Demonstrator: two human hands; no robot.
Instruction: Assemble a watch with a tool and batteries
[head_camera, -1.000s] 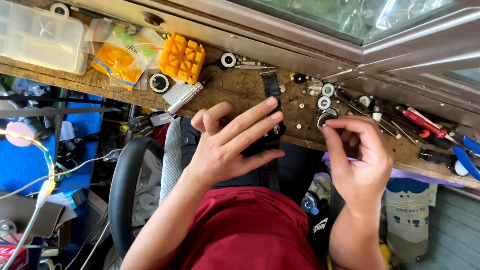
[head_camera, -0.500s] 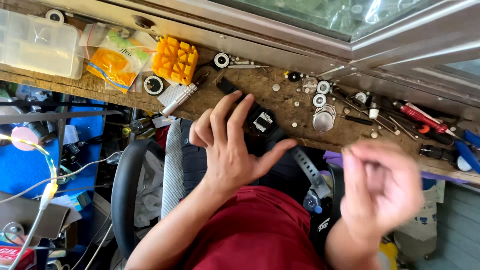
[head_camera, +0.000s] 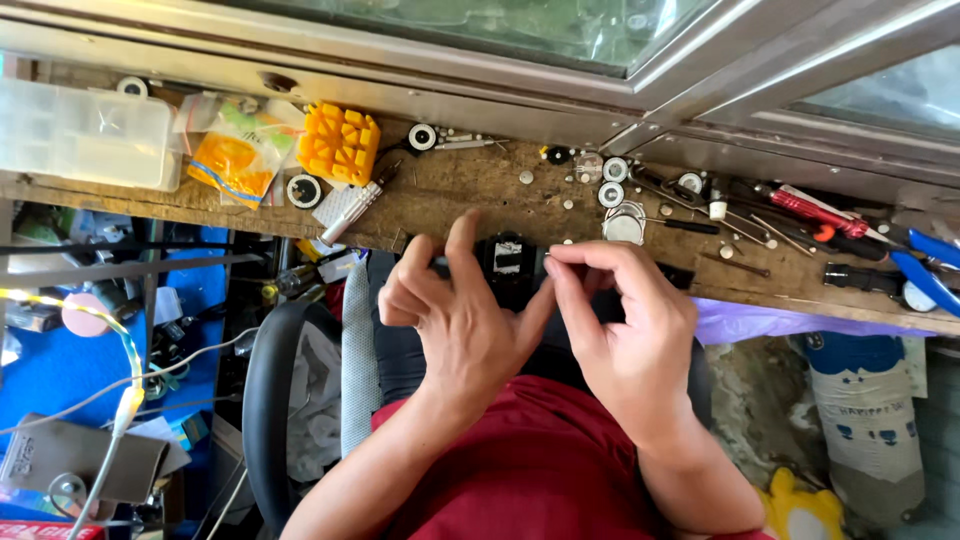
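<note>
Bench (head_camera: 470, 195): worn wooden plank running across the upper frame, below a metal window sill.

Clear box (head_camera: 85, 135): far upper left, on the bench.

Orange packet (head_camera: 232, 160): just right of the box, in a plastic bag.

Yellow holder (head_camera: 340, 143): ribbed block, right of the packet.

Knurled tool (head_camera: 352, 203): lies slanted below the yellow holder.

Small round parts (head_camera: 612, 194): scattered across the bench at upper centre, with a larger round case (head_camera: 624, 225) just above the right hand.

Red-handled tools (head_camera: 812, 212) and blue pliers (head_camera: 925, 265): upper right, well apart from the hands.

Watch (head_camera: 508, 262): centre of frame, at the near bench edge, between the two hands. Dark case faces up; long axis appears to run top to bottom of the frame, the strap largely hidden behind the hands.

Left hand (head_camera: 455, 325): back up, fingers loosely spread, thumb reaching right and touching the watch case.

Right hand (head_camera: 625, 335): thumb and forefinger pressed together in a pinch at the watch's right edge; what they pinch is too small to tell.
</note>
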